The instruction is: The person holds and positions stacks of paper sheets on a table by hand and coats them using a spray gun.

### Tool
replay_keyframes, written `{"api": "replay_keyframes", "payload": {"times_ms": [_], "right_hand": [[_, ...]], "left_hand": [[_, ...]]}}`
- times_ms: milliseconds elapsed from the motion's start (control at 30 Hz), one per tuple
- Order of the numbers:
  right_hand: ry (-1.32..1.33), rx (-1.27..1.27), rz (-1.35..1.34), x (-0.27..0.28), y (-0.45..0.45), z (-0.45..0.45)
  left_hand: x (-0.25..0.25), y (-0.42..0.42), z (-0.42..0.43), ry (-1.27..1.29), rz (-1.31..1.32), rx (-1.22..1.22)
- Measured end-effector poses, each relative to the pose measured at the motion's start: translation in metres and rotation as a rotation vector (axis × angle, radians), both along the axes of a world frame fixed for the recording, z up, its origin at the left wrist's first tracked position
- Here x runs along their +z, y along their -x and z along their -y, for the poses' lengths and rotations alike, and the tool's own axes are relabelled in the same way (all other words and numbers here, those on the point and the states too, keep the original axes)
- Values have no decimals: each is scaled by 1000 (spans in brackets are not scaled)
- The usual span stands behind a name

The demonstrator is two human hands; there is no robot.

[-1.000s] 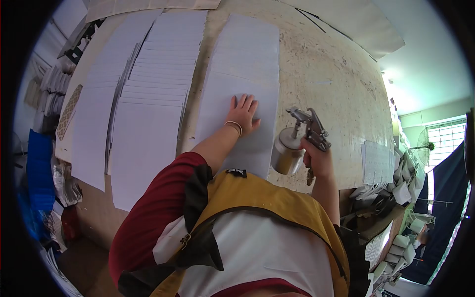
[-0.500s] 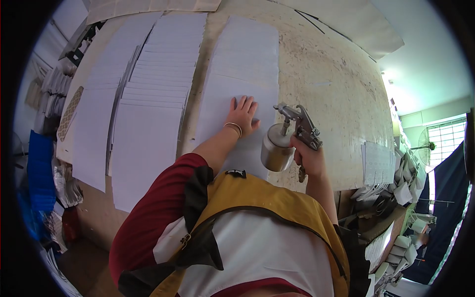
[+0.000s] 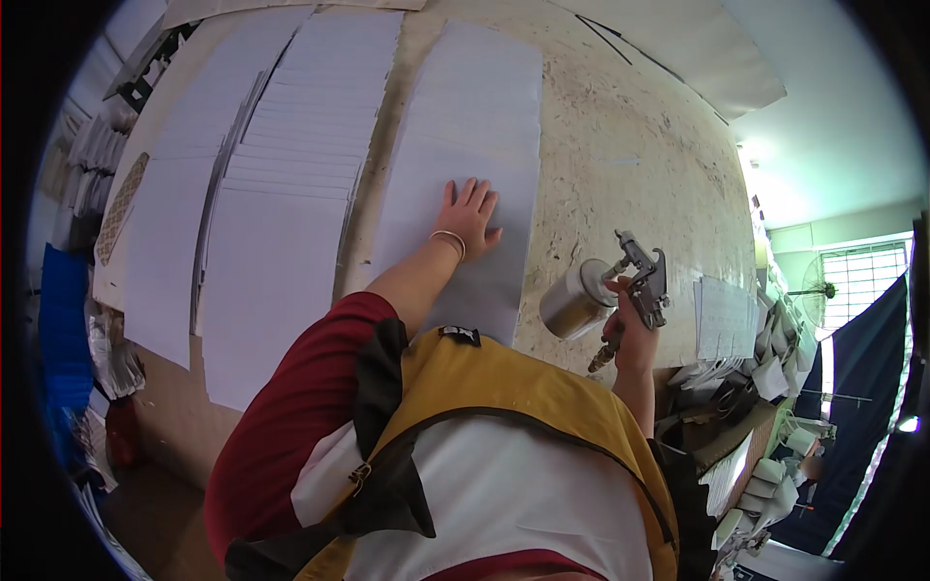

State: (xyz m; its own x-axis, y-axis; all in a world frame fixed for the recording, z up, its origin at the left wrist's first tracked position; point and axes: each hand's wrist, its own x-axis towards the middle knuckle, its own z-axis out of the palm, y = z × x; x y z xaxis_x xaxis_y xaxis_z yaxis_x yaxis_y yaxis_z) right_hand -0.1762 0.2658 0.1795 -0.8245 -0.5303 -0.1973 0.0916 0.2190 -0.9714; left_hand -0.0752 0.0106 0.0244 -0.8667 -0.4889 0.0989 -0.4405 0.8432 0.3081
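Note:
My left hand [image 3: 468, 221] lies flat with fingers spread on a long white sheet [image 3: 475, 116] in the middle of the table. A bangle circles that wrist. To the right, my right hand [image 3: 632, 324] grips a metal spray gun [image 3: 643, 276] by its handle. The gun's silver cup [image 3: 578, 298] tilts toward the lower left, over the table's bare surface beside the sheet. Left of the sheet lie overlapping white sheets [image 3: 291, 194] in a staggered row, with another row of white sheets [image 3: 174, 213] beyond them.
A patterned strip [image 3: 122, 208] lies at the table's left edge. Thin papers [image 3: 725, 320] rest at the right edge of the worn table [image 3: 639, 126]. Blue material [image 3: 66, 329] hangs at the left. Piled white items and a dark curtain [image 3: 843, 416] stand at the right.
The spray gun first moved left over the sheet's edge, then back right, and its cup now tilts more. My left hand stays on the sheet. The whole view has shifted slightly.

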Motion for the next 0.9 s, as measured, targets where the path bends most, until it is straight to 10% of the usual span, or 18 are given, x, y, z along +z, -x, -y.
{"api": "replay_keyframes", "payload": {"times_ms": [900], "right_hand": [[-278,368,20,8,24,57]], "left_hand": [[-3,-1,1,-15,-54,6]]}}
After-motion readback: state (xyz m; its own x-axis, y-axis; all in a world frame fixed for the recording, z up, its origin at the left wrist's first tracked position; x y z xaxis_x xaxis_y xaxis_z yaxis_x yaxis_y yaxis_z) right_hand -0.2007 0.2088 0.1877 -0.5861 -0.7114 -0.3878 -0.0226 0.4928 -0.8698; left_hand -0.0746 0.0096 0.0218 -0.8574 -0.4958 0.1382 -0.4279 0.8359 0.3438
